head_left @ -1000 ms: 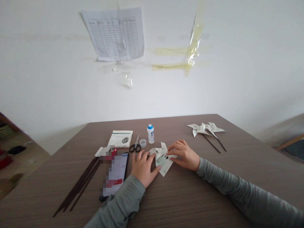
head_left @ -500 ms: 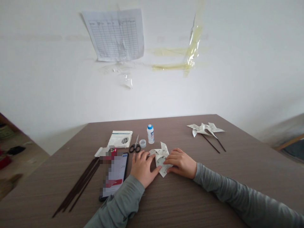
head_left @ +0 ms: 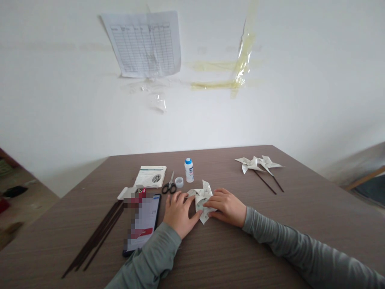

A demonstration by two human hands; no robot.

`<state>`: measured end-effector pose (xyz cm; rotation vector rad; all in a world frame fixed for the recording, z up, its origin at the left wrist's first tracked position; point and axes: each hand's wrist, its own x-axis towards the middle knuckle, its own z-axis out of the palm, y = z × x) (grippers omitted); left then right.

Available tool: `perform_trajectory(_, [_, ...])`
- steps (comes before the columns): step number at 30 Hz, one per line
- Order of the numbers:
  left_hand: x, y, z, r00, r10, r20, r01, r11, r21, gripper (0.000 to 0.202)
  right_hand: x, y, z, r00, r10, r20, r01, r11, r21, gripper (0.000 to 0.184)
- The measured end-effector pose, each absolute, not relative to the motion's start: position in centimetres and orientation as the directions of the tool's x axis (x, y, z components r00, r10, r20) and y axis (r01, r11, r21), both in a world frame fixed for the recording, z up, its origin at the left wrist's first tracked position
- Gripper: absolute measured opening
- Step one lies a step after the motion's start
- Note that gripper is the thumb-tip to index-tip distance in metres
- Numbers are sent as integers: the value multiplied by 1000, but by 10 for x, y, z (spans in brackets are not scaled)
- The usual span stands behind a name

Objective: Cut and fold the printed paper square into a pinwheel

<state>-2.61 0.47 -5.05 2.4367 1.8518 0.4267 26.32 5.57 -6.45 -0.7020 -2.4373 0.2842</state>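
Observation:
A paper pinwheel (head_left: 202, 197) made of printed paper lies on the table between my hands. My left hand (head_left: 179, 214) rests at its left side, fingers spread, with thumb and index finger at the paper's edge. From the right, my right hand (head_left: 227, 206) has its fingers bent over the pinwheel's right blade, thumb tip near the lower blade. That blade is partly hidden under the fingers. Just beyond stand a white glue bottle (head_left: 189, 170) with a blue cap and a small clear round cap (head_left: 179, 182). Scissors (head_left: 169, 186) with black handles lie beyond my left hand.
Two finished-looking pinwheels (head_left: 251, 163) on dark sticks lie at the back right. To the left are a phone (head_left: 147, 224), dark sticks (head_left: 96, 237), a small red-and-white box (head_left: 132, 193) and a stack of printed paper (head_left: 150, 176). A wall borders the table's (head_left: 300, 212) far edge.
The whole view has shifted slightly, so things sit a little further left. My hands keep almost the same position on the pinwheel.

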Motion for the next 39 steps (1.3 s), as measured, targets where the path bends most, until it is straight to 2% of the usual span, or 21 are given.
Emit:
perform_trajectory(8, [-26, 7, -51, 257, 946, 196, 933, -296, 206, 58, 268, 54, -66, -734, 515, 443, 430, 857, -284, 51])
perform_trajectory(12, [-27, 6, -51, 259, 942, 213, 932, -302, 200, 59, 271, 55, -66, -729, 492, 476, 399, 871, -288, 40])
perform_trajectory(17, [-28, 5, -49, 274, 935, 224, 922, -321, 214, 58, 271, 53, -68, -684, 566, 460, 423, 822, -382, 25])
perform_trajectory(25, [-19, 0, -43, 265, 938, 224, 927, -311, 208, 52, 264, 54, -80, -504, 717, 482, 508, 697, -506, 23])
perform_trajectory(27, [-16, 0, -44, 264, 937, 229, 928, -312, 204, 49, 261, 55, -83, -454, 750, 482, 517, 662, -543, 18])
perform_trajectory(31, [-13, 1, -46, 256, 939, 228, 927, -305, 216, 53, 257, 58, -89, -361, 803, 474, 560, 593, -579, 17])
perform_trajectory(34, [-12, 1, -46, 265, 939, 219, 922, -313, 227, 57, 255, 58, -93, -362, 803, 473, 584, 591, -556, 12])
perform_trajectory(39, [-12, 3, -47, 301, 927, 225, 907, -351, 234, 48, 254, 55, -94, -415, 723, 552, 651, 660, -375, 17])
